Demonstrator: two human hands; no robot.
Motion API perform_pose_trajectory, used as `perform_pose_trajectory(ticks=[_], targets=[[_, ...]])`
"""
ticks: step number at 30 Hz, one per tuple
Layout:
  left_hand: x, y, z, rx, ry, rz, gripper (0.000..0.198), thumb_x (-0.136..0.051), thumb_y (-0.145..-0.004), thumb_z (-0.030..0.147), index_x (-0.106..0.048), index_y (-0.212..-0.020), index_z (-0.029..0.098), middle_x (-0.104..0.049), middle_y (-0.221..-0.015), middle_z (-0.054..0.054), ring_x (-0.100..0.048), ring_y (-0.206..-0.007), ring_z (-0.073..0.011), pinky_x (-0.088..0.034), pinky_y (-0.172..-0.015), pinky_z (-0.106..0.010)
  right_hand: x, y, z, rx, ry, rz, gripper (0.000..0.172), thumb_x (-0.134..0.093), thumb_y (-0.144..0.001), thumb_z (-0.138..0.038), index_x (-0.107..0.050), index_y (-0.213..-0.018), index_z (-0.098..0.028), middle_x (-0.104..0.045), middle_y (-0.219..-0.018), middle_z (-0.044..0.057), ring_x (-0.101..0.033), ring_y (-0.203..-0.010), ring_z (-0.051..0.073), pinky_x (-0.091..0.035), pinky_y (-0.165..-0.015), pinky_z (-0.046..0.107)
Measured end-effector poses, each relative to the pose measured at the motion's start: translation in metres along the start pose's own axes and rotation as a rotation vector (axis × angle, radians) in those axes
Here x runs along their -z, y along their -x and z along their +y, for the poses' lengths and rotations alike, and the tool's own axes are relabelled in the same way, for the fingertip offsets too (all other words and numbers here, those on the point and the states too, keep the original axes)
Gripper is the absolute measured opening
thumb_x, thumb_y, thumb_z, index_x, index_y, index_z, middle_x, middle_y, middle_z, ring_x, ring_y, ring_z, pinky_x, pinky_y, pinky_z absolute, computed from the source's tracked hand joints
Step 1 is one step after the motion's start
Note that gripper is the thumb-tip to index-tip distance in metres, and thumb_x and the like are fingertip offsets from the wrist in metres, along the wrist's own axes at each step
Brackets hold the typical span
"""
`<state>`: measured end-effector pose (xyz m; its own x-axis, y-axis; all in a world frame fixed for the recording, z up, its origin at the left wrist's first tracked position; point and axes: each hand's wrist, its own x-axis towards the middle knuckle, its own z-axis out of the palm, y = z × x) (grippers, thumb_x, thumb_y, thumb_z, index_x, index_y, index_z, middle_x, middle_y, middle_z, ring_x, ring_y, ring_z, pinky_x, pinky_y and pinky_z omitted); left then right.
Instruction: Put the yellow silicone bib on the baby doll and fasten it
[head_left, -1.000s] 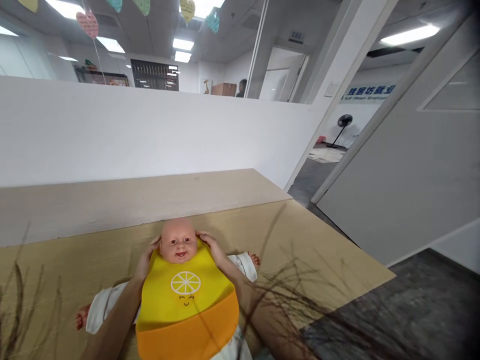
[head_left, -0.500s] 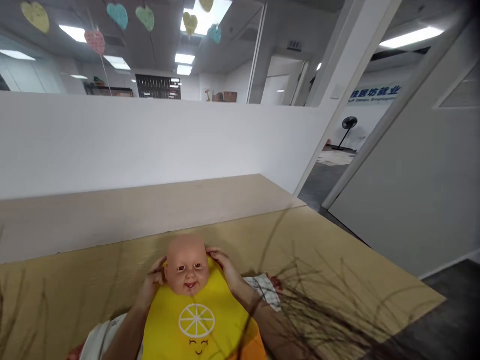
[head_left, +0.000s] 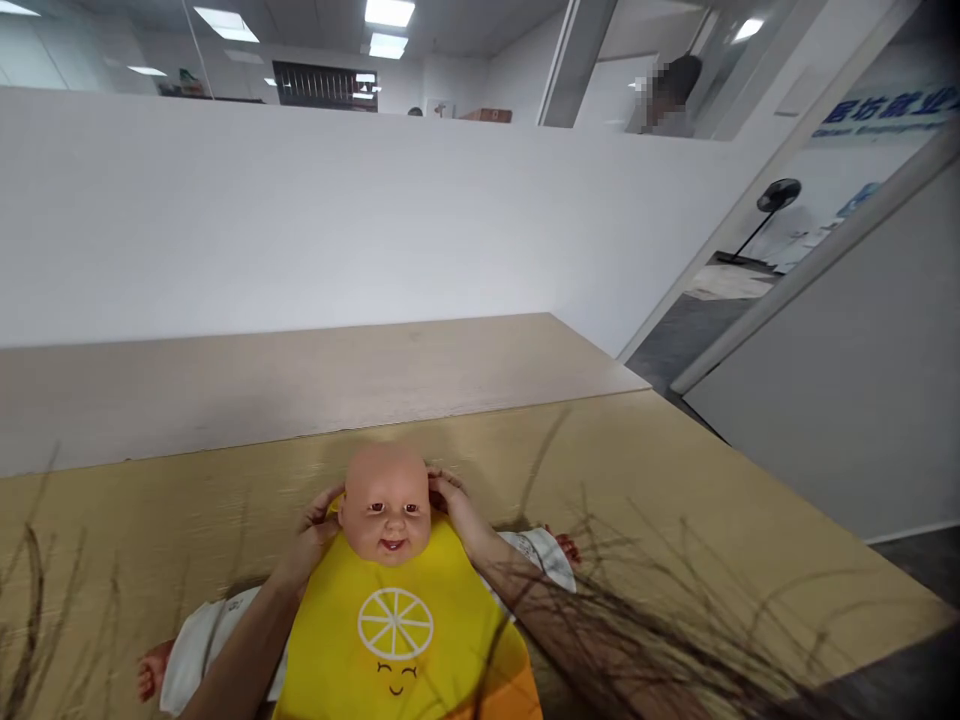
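Note:
A bald baby doll [head_left: 386, 490] lies face up on the table, arms spread to the sides in white sleeves. Over its chest is a yellow bib [head_left: 330, 620] with a white citrus slice and a smiling face printed on it, orange at the lower right. My left hand [head_left: 321, 520] is closed at the bib's neck edge, beside the doll's head on the left. On the other side of the head, my right hand [head_left: 452, 497] grips the bib's neck edge too. The fingertips of both hands are partly hidden behind the head and neck.
The wooden table [head_left: 675, 520] meets a paler board [head_left: 300, 375] along the white wall [head_left: 300, 220]. Blurred dark strands of hair hang across the lower view. A grey door [head_left: 840, 380] stands at the right, with a black fan [head_left: 778, 195] and a person [head_left: 671, 90] beyond.
My view has tipped downward and shifted, so the wall and table sit higher in the picture. Both hands stay beside the doll's head at the bib's neck. A person has come into view behind the glass.

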<state>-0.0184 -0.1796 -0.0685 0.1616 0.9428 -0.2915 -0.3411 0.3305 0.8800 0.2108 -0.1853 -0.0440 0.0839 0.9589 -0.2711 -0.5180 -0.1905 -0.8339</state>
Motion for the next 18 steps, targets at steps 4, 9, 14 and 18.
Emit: perform_pose_trajectory(ticks=[4, 9, 14, 18], targets=[[-0.002, 0.006, 0.003, -0.040, 0.030, 0.059, 0.044, -0.089, -0.049, 0.024, -0.082, -0.093, 0.032, -0.081, -0.101, -0.003, -0.070, -0.116, -0.0386, -0.058, -0.096, -0.044, -0.005, -0.004, 0.000, 0.046, 0.027, -0.076, 0.007, -0.070, -0.059, -0.029, -0.075, -0.064, -0.030, -0.069, -0.074, -0.002, -0.058, -0.074, 0.020, -0.044, -0.072, 0.031], [0.004, 0.009, 0.006, -0.022, -0.024, 0.058, 0.044, -0.087, -0.055, 0.026, -0.081, -0.098, 0.031, -0.080, -0.099, -0.004, -0.072, -0.112, -0.0347, -0.060, -0.093, -0.042, -0.007, -0.008, 0.002, 0.087, 0.091, -0.076, 0.009, -0.070, -0.063, -0.037, -0.076, -0.065, -0.030, -0.070, -0.076, 0.000, -0.062, -0.081, 0.025, -0.047, -0.078, 0.036], [0.015, -0.005, 0.008, -0.012, -0.107, 0.070, 0.046, -0.088, -0.041, 0.022, -0.080, -0.086, 0.032, -0.080, -0.093, -0.002, -0.071, -0.112, -0.0410, -0.062, -0.090, -0.047, -0.010, -0.003, 0.001, 0.141, 0.067, -0.077, 0.013, -0.069, -0.066, -0.036, -0.074, -0.071, -0.026, -0.071, -0.081, 0.001, -0.063, -0.086, 0.023, -0.047, -0.085, 0.034], [0.006, -0.005, 0.016, 0.028, -0.089, 0.065, 0.047, -0.090, -0.036, 0.026, -0.079, -0.081, 0.031, -0.080, -0.096, -0.004, -0.071, -0.111, -0.0430, -0.062, -0.088, -0.049, -0.002, -0.010, 0.014, 0.185, 0.100, -0.073, 0.016, -0.068, -0.071, -0.039, -0.074, -0.074, -0.024, -0.070, -0.083, 0.003, -0.062, -0.084, 0.022, -0.048, -0.085, 0.035]])
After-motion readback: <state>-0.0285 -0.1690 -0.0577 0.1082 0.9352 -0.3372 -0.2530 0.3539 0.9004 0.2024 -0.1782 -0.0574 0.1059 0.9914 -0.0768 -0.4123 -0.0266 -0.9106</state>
